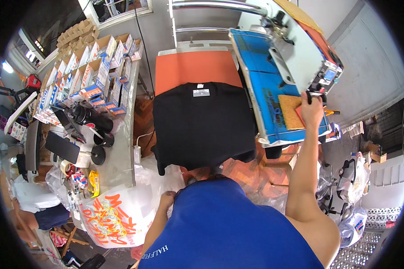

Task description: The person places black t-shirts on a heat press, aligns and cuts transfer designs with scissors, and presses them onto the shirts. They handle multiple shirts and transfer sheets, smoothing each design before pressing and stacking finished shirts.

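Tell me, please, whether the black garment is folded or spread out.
Spread out: the black garment lies broad and mostly smooth over the orange pad, the label near its neck facing up.

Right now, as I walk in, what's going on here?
A person's right hand grips the near end of a press head, which sits off to the right. A black shirt lies spread over an orange pad. The left hand is low by the person's side, partly hidden.

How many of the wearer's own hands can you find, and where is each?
2: the right hand on the black handle of the press, and the left hand beside the blue top.
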The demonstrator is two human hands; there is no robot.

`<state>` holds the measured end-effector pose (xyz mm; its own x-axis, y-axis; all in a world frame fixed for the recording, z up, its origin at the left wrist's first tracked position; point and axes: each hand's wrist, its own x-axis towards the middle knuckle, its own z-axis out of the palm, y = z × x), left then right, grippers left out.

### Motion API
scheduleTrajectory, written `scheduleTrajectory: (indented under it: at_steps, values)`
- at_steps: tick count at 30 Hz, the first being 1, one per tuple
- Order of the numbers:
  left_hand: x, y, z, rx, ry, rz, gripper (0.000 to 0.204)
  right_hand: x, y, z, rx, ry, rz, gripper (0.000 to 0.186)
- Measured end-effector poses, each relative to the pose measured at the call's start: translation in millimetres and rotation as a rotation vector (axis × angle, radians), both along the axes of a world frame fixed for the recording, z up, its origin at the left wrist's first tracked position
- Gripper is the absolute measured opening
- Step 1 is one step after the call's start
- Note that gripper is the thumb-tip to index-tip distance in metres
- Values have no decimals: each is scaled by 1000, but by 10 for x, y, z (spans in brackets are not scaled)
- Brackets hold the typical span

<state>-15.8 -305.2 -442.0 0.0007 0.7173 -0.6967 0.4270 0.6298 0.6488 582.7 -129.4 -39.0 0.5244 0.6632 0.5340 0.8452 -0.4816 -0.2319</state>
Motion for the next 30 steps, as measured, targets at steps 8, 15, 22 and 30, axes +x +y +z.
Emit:
scheduleTrajectory:
  at_steps: [8,15,22,30]
  values:
    - [-512,-1078,-637,-82,138,-201,27,-1063,-137,138,319,-271,136,91]
    - [-607,-917,-165,-215,29,95,19,-1792,150,293,278,-155,451,105]
    - [-35,-563,15,-126,-100,299,20,-2381,322,274,323,-24,620,100]
    - [543,-1095,-292,42,-102,16,20,-878,-86,-415,285,346,699,33]
